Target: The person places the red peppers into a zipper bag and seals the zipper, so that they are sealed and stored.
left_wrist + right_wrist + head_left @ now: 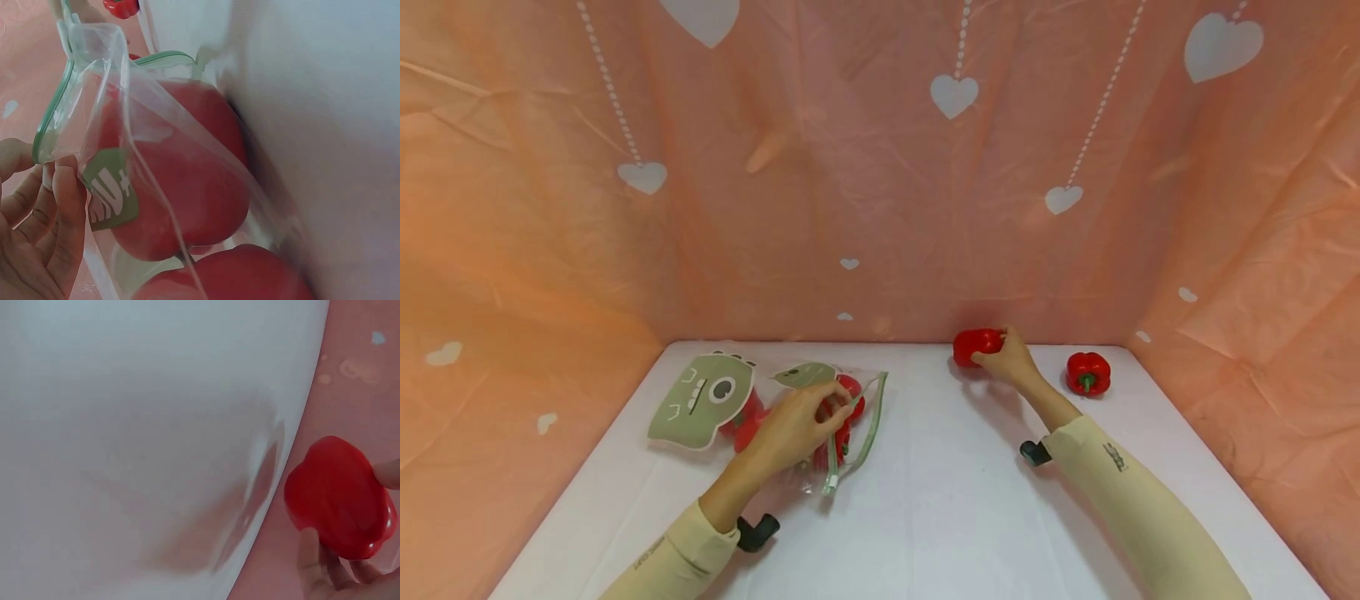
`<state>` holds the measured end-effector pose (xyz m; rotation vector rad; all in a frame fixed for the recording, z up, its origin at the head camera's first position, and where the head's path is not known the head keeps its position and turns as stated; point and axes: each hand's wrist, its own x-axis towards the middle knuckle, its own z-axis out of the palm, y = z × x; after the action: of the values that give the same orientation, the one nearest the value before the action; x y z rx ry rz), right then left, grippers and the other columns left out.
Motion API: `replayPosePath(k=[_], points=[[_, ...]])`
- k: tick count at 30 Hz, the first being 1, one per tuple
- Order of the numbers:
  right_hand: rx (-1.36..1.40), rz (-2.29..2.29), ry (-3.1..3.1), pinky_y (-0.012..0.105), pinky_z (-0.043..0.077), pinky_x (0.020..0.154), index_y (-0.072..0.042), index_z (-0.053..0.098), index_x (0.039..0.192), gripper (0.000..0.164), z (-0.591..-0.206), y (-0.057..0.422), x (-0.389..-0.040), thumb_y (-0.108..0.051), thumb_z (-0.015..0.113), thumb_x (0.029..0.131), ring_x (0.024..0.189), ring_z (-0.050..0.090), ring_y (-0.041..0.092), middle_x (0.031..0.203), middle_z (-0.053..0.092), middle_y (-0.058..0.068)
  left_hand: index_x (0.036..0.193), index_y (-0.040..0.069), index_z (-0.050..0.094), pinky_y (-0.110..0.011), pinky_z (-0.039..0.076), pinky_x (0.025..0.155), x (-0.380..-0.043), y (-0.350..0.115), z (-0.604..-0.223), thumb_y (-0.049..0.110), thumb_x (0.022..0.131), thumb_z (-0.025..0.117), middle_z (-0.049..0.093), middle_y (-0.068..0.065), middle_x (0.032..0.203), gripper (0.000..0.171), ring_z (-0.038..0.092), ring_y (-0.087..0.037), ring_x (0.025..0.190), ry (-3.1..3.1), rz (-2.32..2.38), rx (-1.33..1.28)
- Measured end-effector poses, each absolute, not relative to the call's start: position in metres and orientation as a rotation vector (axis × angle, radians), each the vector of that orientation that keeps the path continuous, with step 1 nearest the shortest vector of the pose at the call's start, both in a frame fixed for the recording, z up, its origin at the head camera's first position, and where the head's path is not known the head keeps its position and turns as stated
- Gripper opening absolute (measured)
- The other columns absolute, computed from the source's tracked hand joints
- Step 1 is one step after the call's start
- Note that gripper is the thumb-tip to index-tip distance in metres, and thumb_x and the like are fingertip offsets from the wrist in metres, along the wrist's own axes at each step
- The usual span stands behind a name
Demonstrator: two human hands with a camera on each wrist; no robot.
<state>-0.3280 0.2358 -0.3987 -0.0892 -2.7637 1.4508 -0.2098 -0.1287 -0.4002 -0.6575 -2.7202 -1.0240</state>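
Three sides of the head view are taken up by an orange-pink cloth, on which white hearts are printed. Below it, the lower middle is filled by a white counter. From the lower left and lower right, cream sleeves are extended over it. Left of centre on the counter, a clear plastic bag is laid, printed with green cartoon shapes and edged in green at its right end; red peppers are held inside and are seen through the film. Over that bag, the left hand is curled nearly closed, the bag's green edge being pinched between its thumb and fingers. Right of centre, by the counter's back edge, a loose pepper is gripped by the right hand, which is parted only as far as the pepper's width; whether the counter is touched by that pepper cannot be told. Farther right, near the counter's back right corner, another pepper is set down with its green stem turned toward the bottom of the frame. Smallest, a dark fitting is seen beside each cuff.
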Motion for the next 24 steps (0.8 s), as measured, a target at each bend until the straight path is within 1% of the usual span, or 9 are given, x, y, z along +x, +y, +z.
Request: replayPosePath(k=[3, 10, 15, 21, 24], points=[[-0.079, 1.510, -2.742, 0.059, 0.046, 0.115, 0.003, 0.025, 0.159, 0.080, -0.399, 0.233, -0.324, -0.014, 0.076, 0.099, 0.148, 0.037, 0.049, 0.159, 0.038, 0.029, 0.112, 0.018, 0.073, -0.024, 0.055, 0.065, -0.210, -0.128, -0.400, 0.019, 0.099, 0.080, 0.067, 0.010, 0.088, 0.015, 0.060, -0.010, 0.074, -2.715, -1.015, -0.659], [-0.016, 1.564, -2.726, 0.055, 0.050, 0.112, 0.003, 0.029, 0.159, 0.081, -0.400, 0.228, -0.311, -0.021, 0.078, 0.099, 0.142, 0.045, 0.047, 0.156, 0.043, 0.029, 0.112, 0.017, 0.073, -0.024, 0.055, 0.064, -0.211, -0.128, -0.400, 0.020, 0.099, 0.080, 0.067, 0.009, 0.087, 0.015, 0.059, -0.009, 0.073, -2.702, -1.009, -0.668], [0.057, 1.558, -2.769, 0.051, 0.056, 0.105, 0.001, 0.035, 0.158, 0.081, -0.404, 0.222, -0.301, -0.029, 0.080, 0.098, 0.137, 0.050, 0.046, 0.152, 0.049, 0.027, 0.111, 0.017, 0.073, -0.024, 0.054, 0.064, -0.211, -0.128, -0.399, 0.019, 0.099, 0.080, 0.067, 0.009, 0.087, 0.014, 0.059, -0.009, 0.072, -2.707, -1.005, -0.661], [0.197, 1.580, -2.764, 0.044, 0.061, 0.095, 0.004, 0.044, 0.150, 0.071, -0.409, 0.214, -0.289, -0.022, 0.082, 0.096, 0.126, 0.060, 0.045, 0.140, 0.058, 0.029, 0.111, 0.018, 0.073, -0.024, 0.055, 0.064, -0.211, -0.128, -0.399, 0.020, 0.098, 0.081, 0.067, 0.009, 0.088, 0.015, 0.059, -0.010, 0.074, -2.723, -1.013, -0.633], [0.224, 1.622, -2.759, 0.043, 0.061, 0.094, 0.004, 0.046, 0.148, 0.069, -0.411, 0.211, -0.284, -0.019, 0.082, 0.095, 0.122, 0.063, 0.042, 0.137, 0.060, 0.028, 0.111, 0.017, 0.073, -0.024, 0.055, 0.063, -0.211, -0.128, -0.399, 0.019, 0.098, 0.081, 0.067, 0.009, 0.087, 0.015, 0.059, -0.010, 0.073, -2.719, -1.013, -0.638]])
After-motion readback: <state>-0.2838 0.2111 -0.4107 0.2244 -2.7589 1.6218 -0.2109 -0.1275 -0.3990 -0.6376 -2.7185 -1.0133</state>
